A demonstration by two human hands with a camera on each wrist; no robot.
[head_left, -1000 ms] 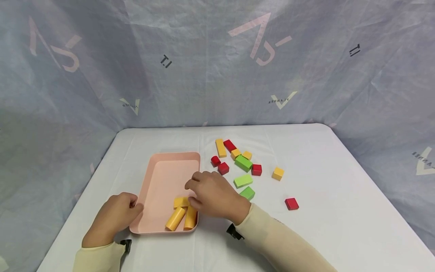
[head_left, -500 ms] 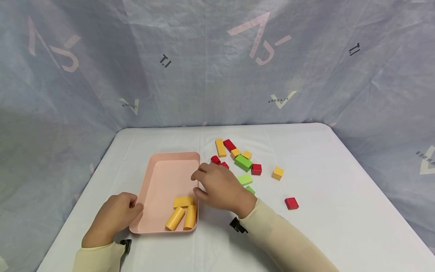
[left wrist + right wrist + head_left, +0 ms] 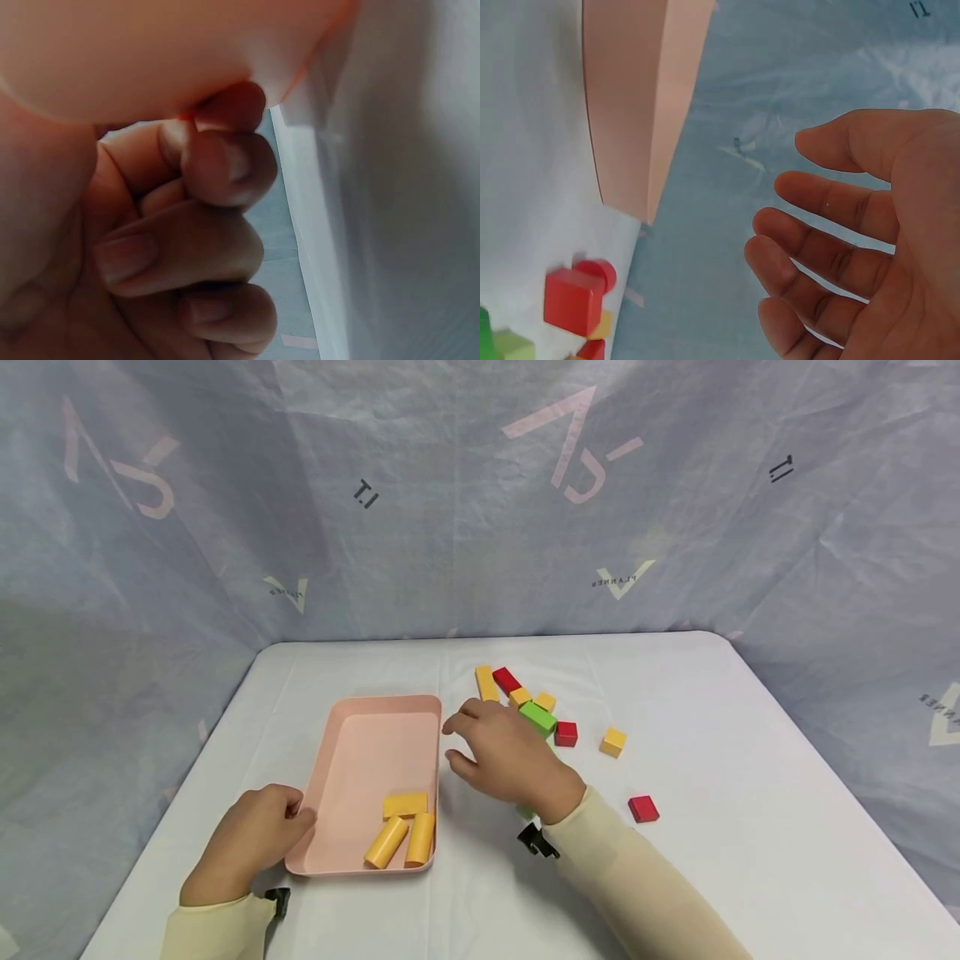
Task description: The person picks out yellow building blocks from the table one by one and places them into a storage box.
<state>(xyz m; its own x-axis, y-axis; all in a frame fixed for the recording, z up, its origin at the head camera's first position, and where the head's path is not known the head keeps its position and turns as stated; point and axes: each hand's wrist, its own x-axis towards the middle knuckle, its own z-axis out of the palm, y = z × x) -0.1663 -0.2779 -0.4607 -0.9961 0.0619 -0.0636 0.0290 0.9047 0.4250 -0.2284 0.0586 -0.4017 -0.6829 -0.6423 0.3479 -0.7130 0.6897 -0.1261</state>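
In tray, near-right corner, yellow blocks held; edge pinched by left hand; right hand, fingers spread; backdrop lettered "PLANNER."

Work area: fabric-screened booth, consistent with a lab-type test or recording station.
Grey-blue printed fabric is hanging behind the desk and enclosing its left and right sides; mirrored lettering is showing on the fabric. The desk is presenting a white, creased surface and carrying only a pink tray and coloured blocks. Black fittings are sitting at both sleeve cuffs. The fabric is hiding the surrounding building.
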